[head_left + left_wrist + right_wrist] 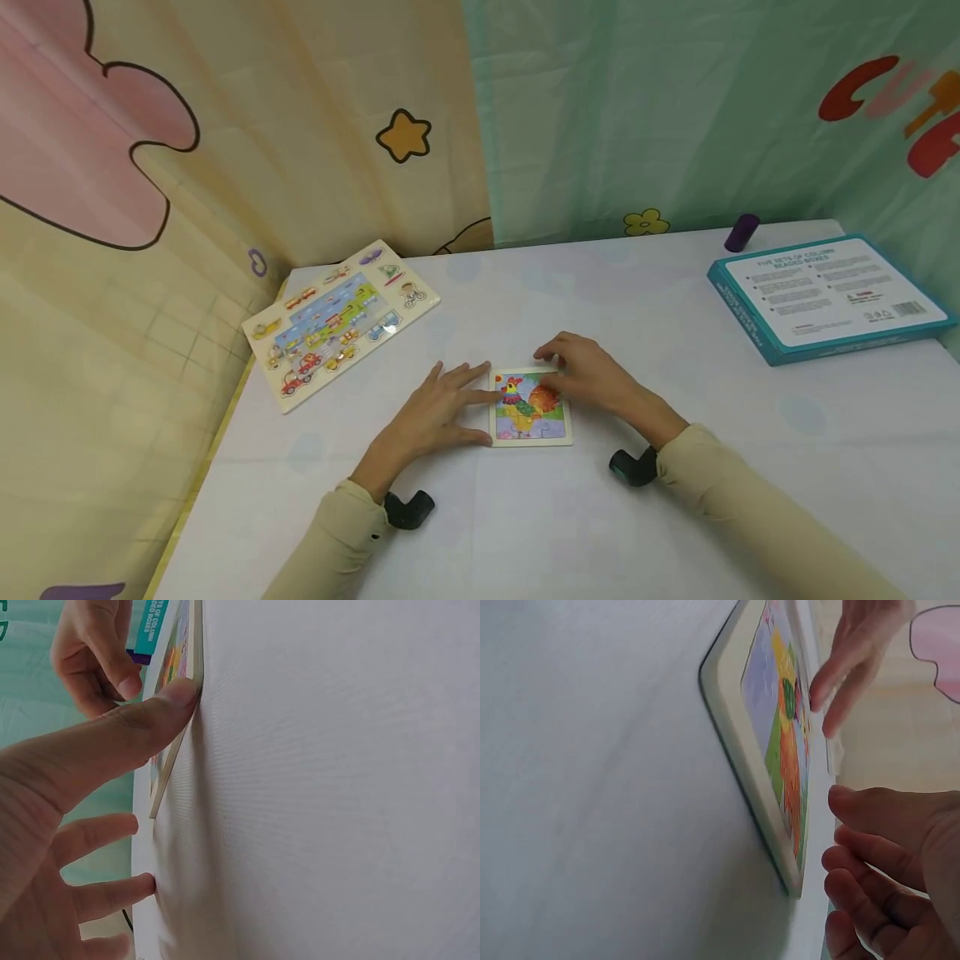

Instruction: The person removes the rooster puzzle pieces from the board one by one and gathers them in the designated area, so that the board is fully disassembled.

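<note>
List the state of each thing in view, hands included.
Rooster puzzle: picture side up, filled in where visible
Vehicle board: picture side up, askew
Teal box: looks closed, text side up
Purple cylinder: seems upright
Left hand: fingers spread, thumb touching the puzzle's edge
Right hand: fingers loosely curled by the puzzle, no piece visible in them

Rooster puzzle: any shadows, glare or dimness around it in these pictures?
Head view: the rooster puzzle is well lit, a glint on the vehicle board; left wrist view: dimmer, soft shadow beside the puzzle on the tabletop; right wrist view: dim, softly shadowed too.
</note>
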Motion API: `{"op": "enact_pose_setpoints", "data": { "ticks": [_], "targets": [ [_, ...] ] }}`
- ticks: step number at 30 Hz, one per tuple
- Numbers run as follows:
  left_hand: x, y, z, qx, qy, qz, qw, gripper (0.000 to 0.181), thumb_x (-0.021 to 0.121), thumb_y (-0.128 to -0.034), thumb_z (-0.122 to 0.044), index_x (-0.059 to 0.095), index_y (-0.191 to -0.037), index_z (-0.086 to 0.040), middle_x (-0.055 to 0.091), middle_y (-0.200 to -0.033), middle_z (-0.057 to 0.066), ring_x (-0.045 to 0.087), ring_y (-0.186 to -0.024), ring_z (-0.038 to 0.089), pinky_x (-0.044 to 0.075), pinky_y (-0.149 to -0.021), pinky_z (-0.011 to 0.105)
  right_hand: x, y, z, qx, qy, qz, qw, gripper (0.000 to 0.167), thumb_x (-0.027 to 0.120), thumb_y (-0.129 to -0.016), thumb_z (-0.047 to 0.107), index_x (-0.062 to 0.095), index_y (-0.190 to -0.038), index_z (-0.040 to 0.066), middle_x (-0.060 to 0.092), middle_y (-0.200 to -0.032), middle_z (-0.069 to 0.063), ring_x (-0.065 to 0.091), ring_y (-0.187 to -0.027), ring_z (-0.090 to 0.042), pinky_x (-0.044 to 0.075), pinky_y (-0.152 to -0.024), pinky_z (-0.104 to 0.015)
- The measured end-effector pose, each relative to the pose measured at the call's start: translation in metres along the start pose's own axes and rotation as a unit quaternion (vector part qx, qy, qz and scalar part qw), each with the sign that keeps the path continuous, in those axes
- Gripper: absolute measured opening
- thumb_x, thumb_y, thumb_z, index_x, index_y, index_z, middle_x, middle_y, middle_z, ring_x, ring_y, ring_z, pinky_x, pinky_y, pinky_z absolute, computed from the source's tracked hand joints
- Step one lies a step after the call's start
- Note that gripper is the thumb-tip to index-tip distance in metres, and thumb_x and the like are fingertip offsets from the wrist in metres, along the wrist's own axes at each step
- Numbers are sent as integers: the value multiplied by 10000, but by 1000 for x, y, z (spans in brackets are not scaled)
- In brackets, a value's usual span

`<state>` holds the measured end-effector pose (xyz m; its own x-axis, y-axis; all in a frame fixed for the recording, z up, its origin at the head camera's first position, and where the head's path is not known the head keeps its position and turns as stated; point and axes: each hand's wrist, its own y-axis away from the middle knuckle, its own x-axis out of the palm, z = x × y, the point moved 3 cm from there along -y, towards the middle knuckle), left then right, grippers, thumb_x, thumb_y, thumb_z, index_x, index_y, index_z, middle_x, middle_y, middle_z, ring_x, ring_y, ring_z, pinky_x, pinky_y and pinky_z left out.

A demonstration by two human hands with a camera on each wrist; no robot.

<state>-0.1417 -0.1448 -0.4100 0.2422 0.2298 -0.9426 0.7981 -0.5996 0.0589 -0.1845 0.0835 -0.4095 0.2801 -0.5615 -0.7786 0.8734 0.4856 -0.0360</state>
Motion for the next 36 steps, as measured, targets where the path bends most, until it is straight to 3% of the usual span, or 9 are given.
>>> {"op": "enact_pose_setpoints", "data": {
  "ticks": [5, 10, 22, 29, 36],
  "targets": [
    [0, 1, -1, 88, -20, 60, 9999, 577, 802, -766, -469, 668, -1296, -284, 414, -1534, 57, 333, -1414, 389, 141, -1139, 642, 16, -10, 16, -323, 194, 486, 9981, 336, 751, -875, 199, 693, -1169, 47, 628, -1037, -13, 584, -934, -171, 513, -837, -349],
    [-2, 1, -4, 111, -22, 138, 9998, 545, 784, -778, -476, 681, -1278, -287, 418, -1529, 69, 313, -1415, 421, 139, -1109, 693, 24, -12, 24, -275, 316, 604, 9973, 276, 741, -883, 198, 695, -1125, 74, 596, -1038, 6, 584, -958, -163, 507, -883, -362],
    [-5, 2, -6, 217, -109, 320, 9992, 529, 766, -800, -455, 663, -1298, -310, 395, -1534, 108, 299, -1409, 452, 180, -1086, 711, 23, -23, 33, -139, 671, 1079, 9918, 241, 730, -891, 195, 648, -1074, 63, 569, -1044, -28, 555, -928, -181, 503, -895, -362],
    [-7, 0, -8, 91, -35, 474, 9988, 527, 777, -797, -432, 666, -1296, -301, 388, -1536, 116, 295, -1408, 461, 210, -1076, 711, 22, -27, 32, -27, 556, 1385, 9888, 310, 759, -856, 214, 630, -1086, 50, 548, -1022, -29, 527, -911, -189, 495, -883, -364],
    [-7, -1, -9, 25, 56, 482, 9988, 528, 787, -789, -414, 669, -1291, -303, 381, -1540, 108, 282, -1414, 462, 206, -1068, 723, 20, -28, 32, -87, 454, 1412, 9889, 324, 766, -846, 202, 616, -1080, 37, 537, -1022, -46, 524, -921, -206, 491, -878, -370]
  ]
}}
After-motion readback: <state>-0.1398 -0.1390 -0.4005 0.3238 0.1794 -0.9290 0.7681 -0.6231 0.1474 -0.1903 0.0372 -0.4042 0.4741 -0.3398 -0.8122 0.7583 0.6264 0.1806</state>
